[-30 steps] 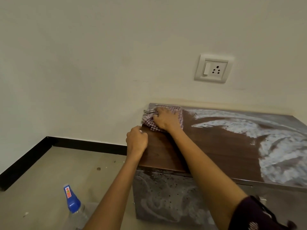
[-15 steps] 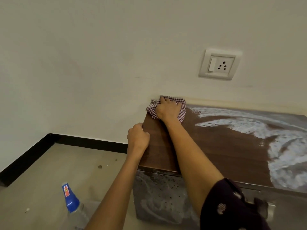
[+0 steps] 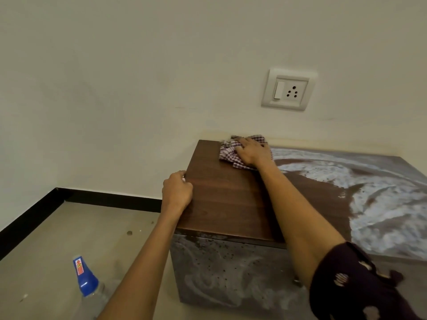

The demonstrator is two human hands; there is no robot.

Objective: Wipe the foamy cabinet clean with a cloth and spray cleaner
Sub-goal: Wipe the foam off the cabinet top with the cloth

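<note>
Your right hand point(image 3: 253, 154) lies on the checked cloth point(image 3: 227, 153), fingers bent into the bunched fabric and pressing it down at the 11 o'clock corner of the cabinet point(image 3: 231, 269), close to the wall. Your left hand point(image 3: 178, 191) is curled over the 9 o'clock edge of the worktop point(image 3: 226, 204), gripping it. The wood from the cloth back to the near edge is bare and brown. White foam point(image 3: 381, 197) covers the worktop's 3 o'clock side, and thinner smears streak the cabinet's front face. The spray cleaner point(image 3: 86, 280), blue-capped, stands on the floor point(image 3: 69, 239) at 7 o'clock. A wall socket point(image 3: 288, 90) sits at 1 o'clock above the cloth.
</note>
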